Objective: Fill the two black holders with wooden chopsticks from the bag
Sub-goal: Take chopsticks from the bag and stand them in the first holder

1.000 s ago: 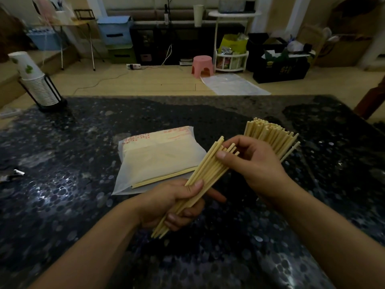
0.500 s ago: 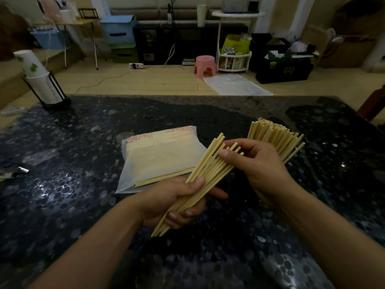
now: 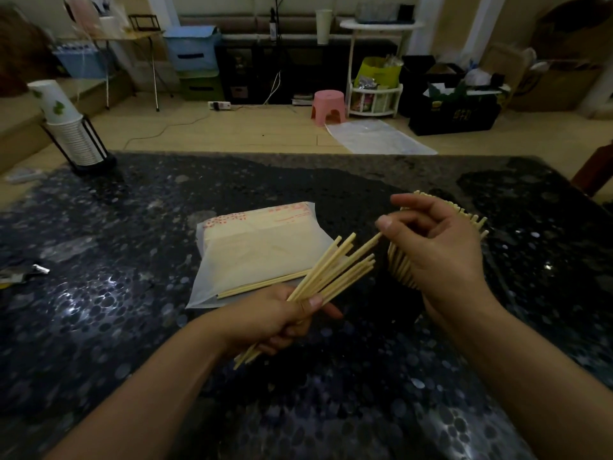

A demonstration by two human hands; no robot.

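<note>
The right hand [image 3: 444, 250] has come off the bundle of chopsticks [image 3: 331, 270] held by the left hand [image 3: 275, 313]; a second ago its fingers lay across the upper ends of that bundle, now it sits further right in the frame, in front of the filled holder [image 3: 403, 270], pinching the tip of one chopstick [image 3: 366, 249] between thumb and forefinger. That single chopstick now juts out to the upper right, apart from the others at its top end. The bundle's upper ends have fanned out looser than before.
</note>
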